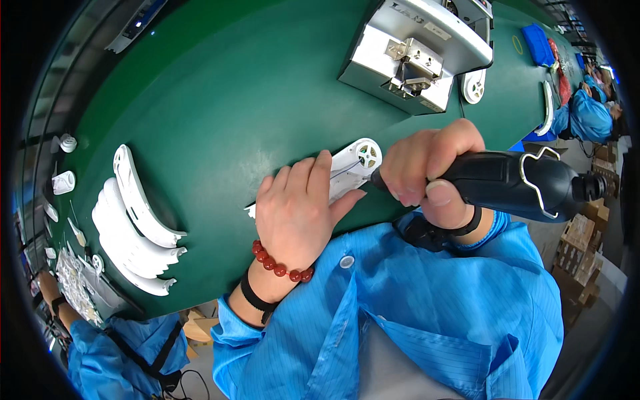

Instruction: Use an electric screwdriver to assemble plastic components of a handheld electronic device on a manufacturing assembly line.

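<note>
My right hand [437, 170] is wrapped round a black electric screwdriver [510, 180] with a wire hanging loop. Its tip points left and meets the edge of a white plastic housing [352, 163], close to a round speaker-like opening. Flat across that housing lies my left hand [293, 203], fingers stretched out and thumb apart, pressing it against the green table. A thin dark wire runs inside the housing. The part of it under my palm is hidden, and I cannot make out a screw at the tip.
Several curved white shells [137, 227] lie stacked at the left. A metal dispenser-like machine [417, 57] stands at the back, with another white housing [474, 87] beside it. Small parts [77, 287] cover the far left table [240, 87] edge. Co-workers in blue sit at both sides.
</note>
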A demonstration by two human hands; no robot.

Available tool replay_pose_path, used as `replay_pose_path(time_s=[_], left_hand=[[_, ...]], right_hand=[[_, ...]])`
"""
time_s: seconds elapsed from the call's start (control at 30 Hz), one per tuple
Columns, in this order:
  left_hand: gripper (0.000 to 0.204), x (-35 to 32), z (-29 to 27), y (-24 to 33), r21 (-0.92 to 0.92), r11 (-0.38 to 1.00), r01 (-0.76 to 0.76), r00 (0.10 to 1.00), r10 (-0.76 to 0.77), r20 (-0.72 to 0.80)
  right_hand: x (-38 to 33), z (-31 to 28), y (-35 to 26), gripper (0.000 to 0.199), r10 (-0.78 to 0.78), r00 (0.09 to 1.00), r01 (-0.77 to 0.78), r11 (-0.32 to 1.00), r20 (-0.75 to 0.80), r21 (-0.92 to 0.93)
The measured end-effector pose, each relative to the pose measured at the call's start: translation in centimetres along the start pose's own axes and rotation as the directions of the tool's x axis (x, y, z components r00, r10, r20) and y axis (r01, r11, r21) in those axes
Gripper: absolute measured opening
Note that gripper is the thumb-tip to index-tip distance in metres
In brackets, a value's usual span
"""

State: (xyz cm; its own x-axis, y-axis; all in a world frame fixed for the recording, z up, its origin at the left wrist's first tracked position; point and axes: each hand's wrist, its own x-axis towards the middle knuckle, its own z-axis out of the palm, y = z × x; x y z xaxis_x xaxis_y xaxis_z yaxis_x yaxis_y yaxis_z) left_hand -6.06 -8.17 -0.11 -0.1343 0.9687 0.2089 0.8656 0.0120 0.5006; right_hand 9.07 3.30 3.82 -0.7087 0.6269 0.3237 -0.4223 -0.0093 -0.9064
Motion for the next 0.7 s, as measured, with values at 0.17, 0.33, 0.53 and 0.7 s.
replay_pose_path(time_s=[0.17, 0.33, 0.53, 0.7], left_hand=[[0.058, -0.1, 0.0, 0.0, 0.029, 0.998, -0.054, 0.998, 0.055, -0.025], [0.059, -0.4, 0.0, -0.2, 0.043, 0.998, -0.041, 0.999, 0.041, -0.013], [0.044, -0.5, -0.5, -0.2, -0.078, 0.994, -0.071, 0.997, 0.070, -0.027], [0.039, -0.5, -0.3, -0.4, -0.060, 0.994, -0.095, 0.995, 0.094, -0.024]], right_hand=[[-0.4, 0.1, -0.2, 0.028, -0.038, 0.999, 0.040, 0.996, 0.018, -0.086], [1.6, -0.8, -2.6, 0.027, -0.076, 0.997, 0.075, 0.996, -0.008, -0.039], [7.2, -4.0, -4.8, 0.014, -0.359, 0.917, 0.326, 0.926, -0.175, -0.189], [7.4, -5.4, -3.9, 0.012, -0.272, 0.956, 0.239, 0.940, -0.111, -0.245]])
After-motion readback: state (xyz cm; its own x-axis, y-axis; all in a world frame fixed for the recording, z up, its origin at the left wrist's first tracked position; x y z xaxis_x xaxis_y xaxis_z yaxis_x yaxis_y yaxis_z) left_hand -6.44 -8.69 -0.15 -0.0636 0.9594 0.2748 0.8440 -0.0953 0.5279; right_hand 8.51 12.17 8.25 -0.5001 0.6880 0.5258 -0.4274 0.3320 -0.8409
